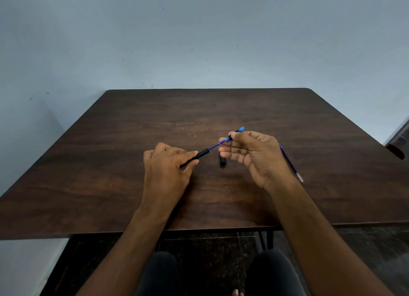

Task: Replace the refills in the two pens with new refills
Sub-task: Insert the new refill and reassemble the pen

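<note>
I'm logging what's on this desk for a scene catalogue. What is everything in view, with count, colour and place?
table: 1, dark brown wood, fills the middle of the view, against the wall
wall: 1, pale blue-grey, behind the table
black pen barrel: 1, black, held above the table at centre
blue pen section: 1, blue and black, joined to the barrel by a thin blue refill
black cap piece: 1, black, lying on the table below the right hand
loose refill: 1, purple-blue with pale end, on the table right of the right hand
left hand: 1, grips the black pen barrel
right hand: 1, pinches the blue pen section
</note>
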Motion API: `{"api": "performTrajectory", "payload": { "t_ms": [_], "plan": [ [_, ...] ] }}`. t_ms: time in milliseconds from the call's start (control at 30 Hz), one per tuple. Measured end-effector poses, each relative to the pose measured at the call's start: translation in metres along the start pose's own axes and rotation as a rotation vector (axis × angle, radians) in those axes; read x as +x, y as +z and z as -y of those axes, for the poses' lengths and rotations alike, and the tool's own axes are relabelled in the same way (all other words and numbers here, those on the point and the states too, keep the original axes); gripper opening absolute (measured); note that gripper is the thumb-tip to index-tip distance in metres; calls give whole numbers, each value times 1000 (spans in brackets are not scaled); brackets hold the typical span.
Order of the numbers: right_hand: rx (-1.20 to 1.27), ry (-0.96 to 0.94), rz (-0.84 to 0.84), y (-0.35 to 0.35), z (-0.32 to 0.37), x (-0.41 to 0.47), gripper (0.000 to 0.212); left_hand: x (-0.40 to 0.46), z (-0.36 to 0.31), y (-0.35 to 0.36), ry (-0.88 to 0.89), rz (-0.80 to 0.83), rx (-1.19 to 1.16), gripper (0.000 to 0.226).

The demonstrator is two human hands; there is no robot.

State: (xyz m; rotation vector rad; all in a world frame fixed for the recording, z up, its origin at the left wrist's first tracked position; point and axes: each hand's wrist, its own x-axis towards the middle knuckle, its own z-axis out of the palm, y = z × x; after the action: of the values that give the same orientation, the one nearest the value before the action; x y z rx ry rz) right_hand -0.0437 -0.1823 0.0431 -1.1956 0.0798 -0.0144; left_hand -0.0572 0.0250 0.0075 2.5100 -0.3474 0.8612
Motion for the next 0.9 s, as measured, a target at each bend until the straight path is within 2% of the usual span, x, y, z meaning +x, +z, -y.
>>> {"api": "performTrajectory", "payload": {
  "t_ms": [267,900],
  "plan": [
    [4,-2,8,1,1,1,21,0,0,0,2,20,8,26],
    [-42,37,64,14,-22,0,17,1,2,3,48,-88,-33,23]
  ]
}}
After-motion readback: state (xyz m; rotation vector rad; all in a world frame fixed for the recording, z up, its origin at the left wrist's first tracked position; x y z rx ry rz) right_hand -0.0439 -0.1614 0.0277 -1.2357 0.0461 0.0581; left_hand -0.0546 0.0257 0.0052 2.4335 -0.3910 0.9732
